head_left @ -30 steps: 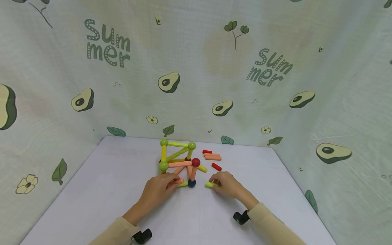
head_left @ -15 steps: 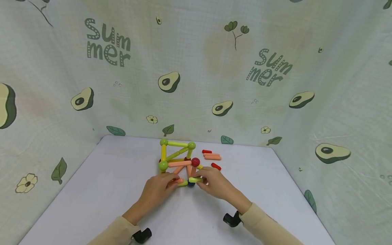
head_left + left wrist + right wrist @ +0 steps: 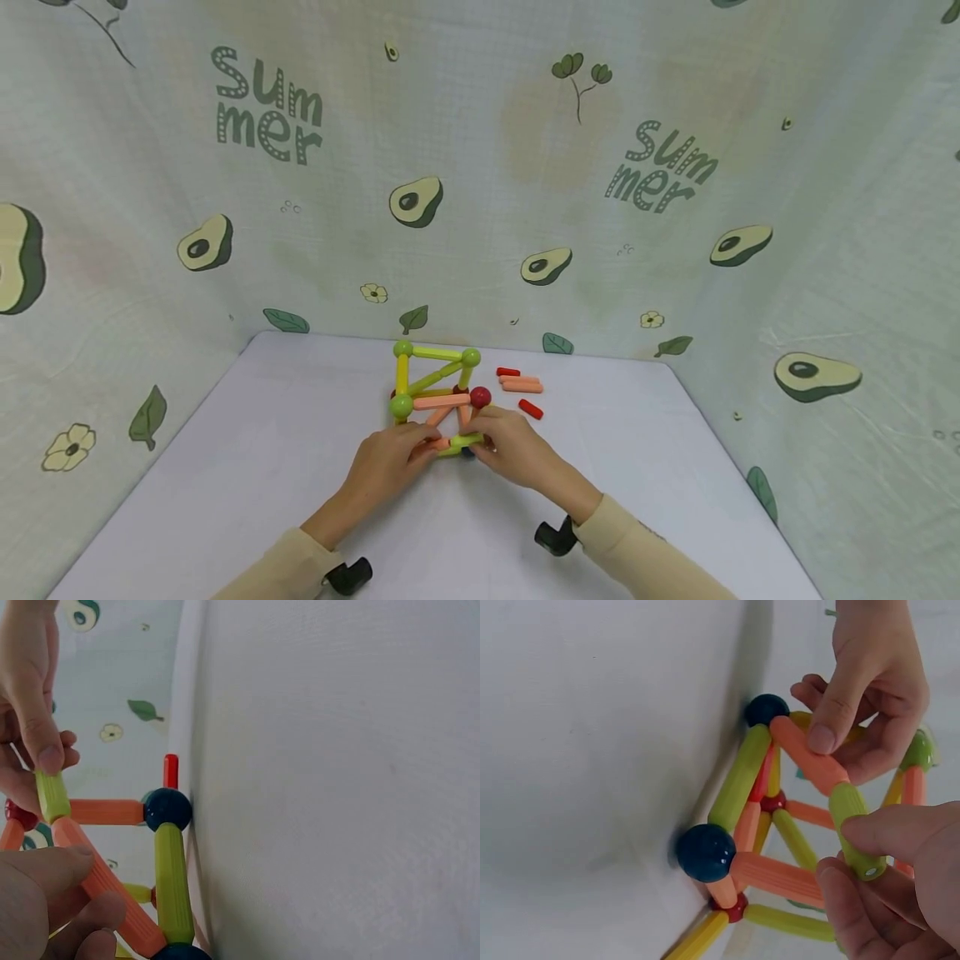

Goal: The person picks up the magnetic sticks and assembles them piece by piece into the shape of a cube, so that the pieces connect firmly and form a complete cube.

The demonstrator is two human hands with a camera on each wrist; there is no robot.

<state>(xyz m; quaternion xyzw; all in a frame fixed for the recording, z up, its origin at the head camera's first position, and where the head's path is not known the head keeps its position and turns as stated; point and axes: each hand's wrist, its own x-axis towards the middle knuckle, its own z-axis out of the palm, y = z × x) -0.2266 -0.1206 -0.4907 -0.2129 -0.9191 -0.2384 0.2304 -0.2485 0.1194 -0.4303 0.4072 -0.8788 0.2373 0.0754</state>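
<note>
My left hand point(image 3: 390, 458) pinches a salmon stick point(image 3: 802, 754) from a ball-and-stick building set; its lower end meets a dark blue ball point(image 3: 767, 710) at the frame's near left corner. Between thumb and fingers of my right hand point(image 3: 517, 446) is a yellow-green stick point(image 3: 849, 799). Its tip meets the raised end of the salmon stick, the two standing end to end at an angle. Below them another yellow-green stick point(image 3: 174, 885) runs to a second dark blue ball point(image 3: 168, 808). The built frame rises behind, with a light green ball point(image 3: 402, 406) and a red ball point(image 3: 480, 397) on top.
To the right of the frame lie loose salmon sticks point(image 3: 522, 387) and two red sticks, one nearer point(image 3: 530, 409) and one farther point(image 3: 507, 372). The white table point(image 3: 300, 400) ends at a hanging printed cloth point(image 3: 480, 250).
My right hand has moved left from the table with the yellow-green stick, over the near blue ball, until the stick met the salmon one. My left hand has stayed in place.
</note>
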